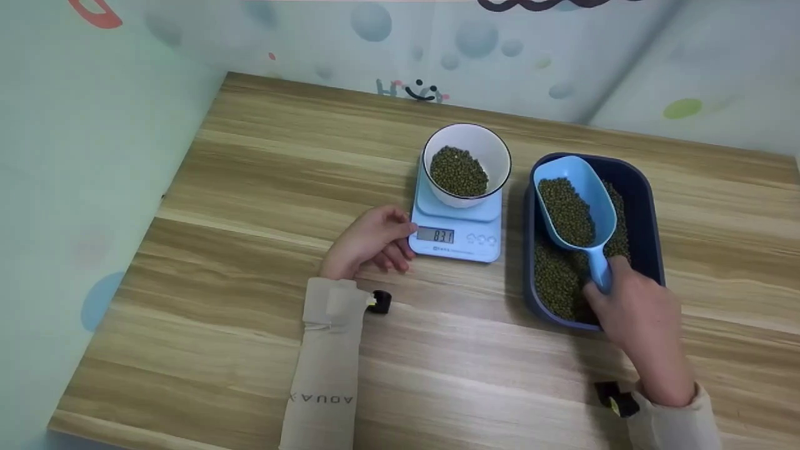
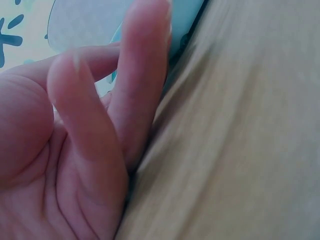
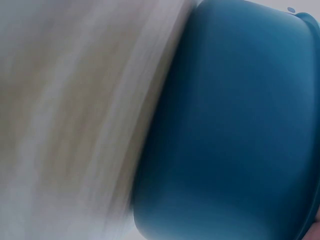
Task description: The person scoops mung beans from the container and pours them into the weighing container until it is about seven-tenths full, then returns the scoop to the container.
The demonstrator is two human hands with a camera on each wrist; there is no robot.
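Note:
My right hand [image 1: 640, 306] grips the handle of a light-blue scoop [image 1: 601, 265] filled with small green beans, likely mung beans. The scoop is over a dark-blue bin [image 1: 647, 231] that holds more of these beans [image 1: 556, 284]. To its left, a white bowl [image 1: 497, 156] with a dark rim and a heap of beans [image 1: 459, 172] stands on a light-blue kitchen scale [image 1: 459, 253]. The display [image 1: 435, 235] appears to read 83.1. My left hand [image 1: 375, 240] touches the scale's left edge, fingers loosely bent. In the right wrist view the bin's wall [image 3: 240, 125] hides the scoop.
A wood-grain table [image 1: 269, 187] carries everything, with a patterned wall [image 1: 325, 44] behind it and a pale wall [image 1: 94, 175] at the left. Small black devices [image 1: 379, 302] are attached at both sleeve cuffs.

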